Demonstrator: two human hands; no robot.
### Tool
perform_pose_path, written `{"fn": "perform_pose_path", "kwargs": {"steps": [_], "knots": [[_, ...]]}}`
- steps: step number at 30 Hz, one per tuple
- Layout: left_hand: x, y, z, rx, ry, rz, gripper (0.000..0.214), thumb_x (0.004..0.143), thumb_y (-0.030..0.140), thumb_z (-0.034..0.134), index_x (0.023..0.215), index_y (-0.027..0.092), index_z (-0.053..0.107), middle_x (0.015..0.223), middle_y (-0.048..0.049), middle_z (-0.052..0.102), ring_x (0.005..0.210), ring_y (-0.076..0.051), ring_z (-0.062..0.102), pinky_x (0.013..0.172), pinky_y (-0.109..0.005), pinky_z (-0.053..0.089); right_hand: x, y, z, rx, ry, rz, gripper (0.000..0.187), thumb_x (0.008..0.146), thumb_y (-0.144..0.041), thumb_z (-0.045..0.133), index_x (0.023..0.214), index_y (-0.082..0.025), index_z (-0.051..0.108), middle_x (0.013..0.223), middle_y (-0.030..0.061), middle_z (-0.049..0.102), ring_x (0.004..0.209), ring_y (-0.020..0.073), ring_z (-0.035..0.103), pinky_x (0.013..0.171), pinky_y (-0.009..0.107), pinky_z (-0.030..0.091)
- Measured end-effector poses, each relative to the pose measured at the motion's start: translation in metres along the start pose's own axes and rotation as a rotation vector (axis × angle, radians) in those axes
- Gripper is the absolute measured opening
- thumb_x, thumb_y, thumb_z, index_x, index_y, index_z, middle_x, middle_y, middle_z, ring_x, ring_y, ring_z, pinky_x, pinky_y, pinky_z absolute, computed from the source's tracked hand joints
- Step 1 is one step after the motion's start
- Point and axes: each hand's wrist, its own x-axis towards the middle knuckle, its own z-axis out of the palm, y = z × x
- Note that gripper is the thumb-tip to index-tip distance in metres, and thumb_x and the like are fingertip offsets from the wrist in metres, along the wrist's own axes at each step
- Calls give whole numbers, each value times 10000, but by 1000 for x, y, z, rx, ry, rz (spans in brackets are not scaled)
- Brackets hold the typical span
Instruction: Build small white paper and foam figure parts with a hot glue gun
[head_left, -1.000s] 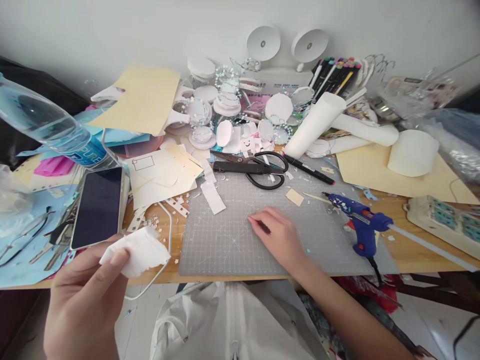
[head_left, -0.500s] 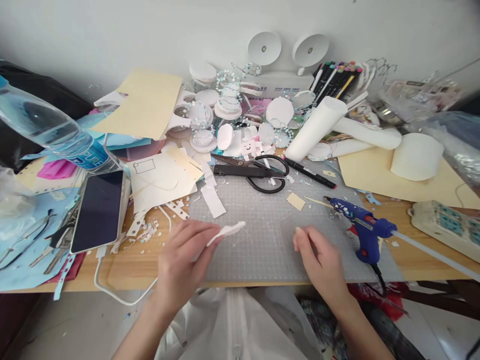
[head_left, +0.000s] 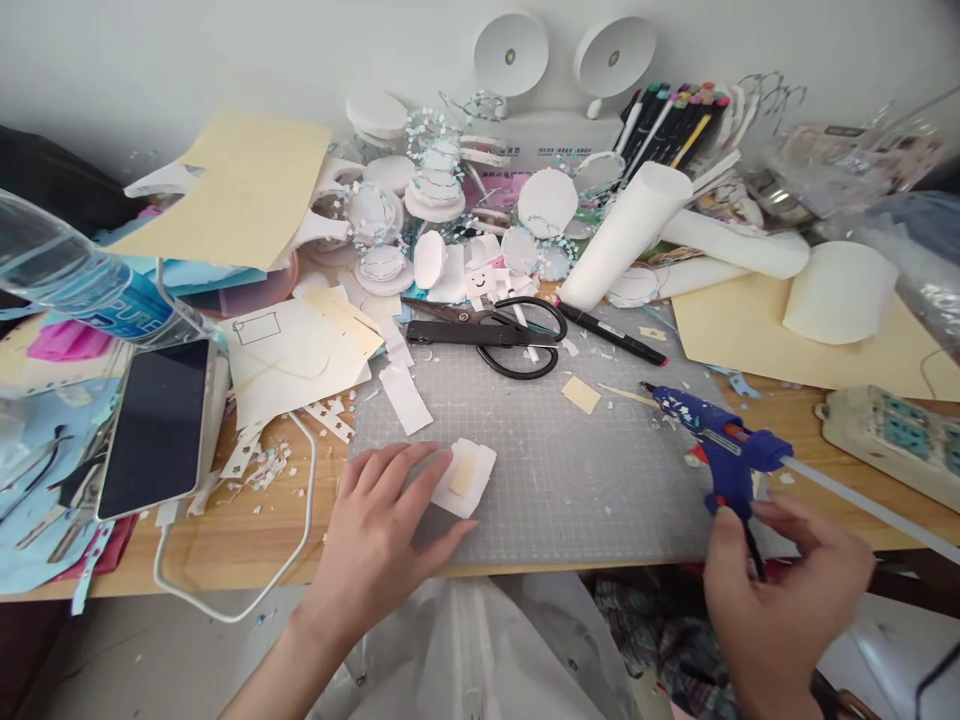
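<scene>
the left hand (head_left: 382,520) lies flat on the grey cutting mat (head_left: 570,470), palm down, fingers spread and loose, its fingertips touching the near edge of a small white foam piece (head_left: 466,478). that piece rests on the mat's front left part, just beside the fingers, with a pale yellow strip (head_left: 463,474) lying on top of it — nothing is pinched.

the right hand (head_left: 787,600) is off the table's front edge at the lower right, fingers curled and partly parted, reaching up at the handle of the blue glue gun (head_left: 720,445). the thumb and forefinger sit at the gun's black cord just under the handle; whether they actually grip it cannot be told. the gun stands on the mat's right edge, nozzle pointing left, a clear glue stick (head_left: 862,495) running out behind it to the right.

further back on the mat lie black scissors (head_left: 495,335), a black marker (head_left: 611,335) and a small tan paper scrap (head_left: 581,395). left of the mat a phone (head_left: 154,430) lies face up with a white cable (head_left: 300,520) looping along the wooden table (head_left: 225,545). a white power strip (head_left: 892,445) sits at the far right.
</scene>
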Motion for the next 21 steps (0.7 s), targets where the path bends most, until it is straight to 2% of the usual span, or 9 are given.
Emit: {"fn": "perform_pose_path", "kwargs": {"steps": [3,5,7,9,13,15,18,21], "knots": [[-3,7,4,-23,-44,33,404,858,384,661,1202,186,581,1174,-123,679,1009,-283,612,856,-426,440,14,3,8,-99,-5,-12,567,706,-437,725,1133,-92,582,903,171,593,847,337,556,806,508,454],[-4,9,9,-40,-71,62,340,898,325,623,1198,173,576,1152,-115,688,1007,-266,618,847,-413,443,22,4,13,-155,-67,-19,538,728,-475,713,1102,-110,586,887,166,592,856,339,562,789,477,452],[-4,7,13,-55,-82,85,267,936,229,559,1194,162,573,1143,-106,695,1009,-244,625,852,-404,447,28,4,16,-192,-141,-7,429,795,-489,648,1040,-140,598,850,154,597,838,335,583,722,434,451],[-4,2,13,-63,-79,105,274,941,129,503,1207,155,566,1165,-102,691,1032,-231,624,872,-401,449,31,5,16,-203,-198,5,381,852,-487,574,1031,-153,606,817,149,617,791,331,611,647,403,437],[-4,-7,9,-49,-60,141,398,879,-7,453,1227,150,564,1292,-119,633,1219,-266,537,974,-446,426,31,2,8,-202,-155,40,475,873,-502,518,1200,-165,583,944,176,670,808,351,657,620,401,431],[-4,-6,8,-51,-50,144,404,868,-8,455,1221,150,571,1323,-123,612,1256,-274,507,1001,-462,419,31,-5,0,-186,-127,92,483,871,-505,510,1195,-156,591,967,182,671,850,359,657,655,410,440],[-6,1,11,-53,-67,147,365,900,64,485,1251,130,559,1307,-125,626,1202,-264,548,992,-448,442,34,-22,-9,-122,-86,187,396,804,-534,589,902,-157,660,730,132,643,724,314,650,631,386,446],[-7,8,18,-23,-107,130,382,934,158,500,1308,84,523,1319,-143,620,1191,-274,567,1001,-458,454,37,-39,-11,-89,-88,191,345,683,-516,721,594,-218,573,499,44,530,499,218,569,524,336,418]]}}
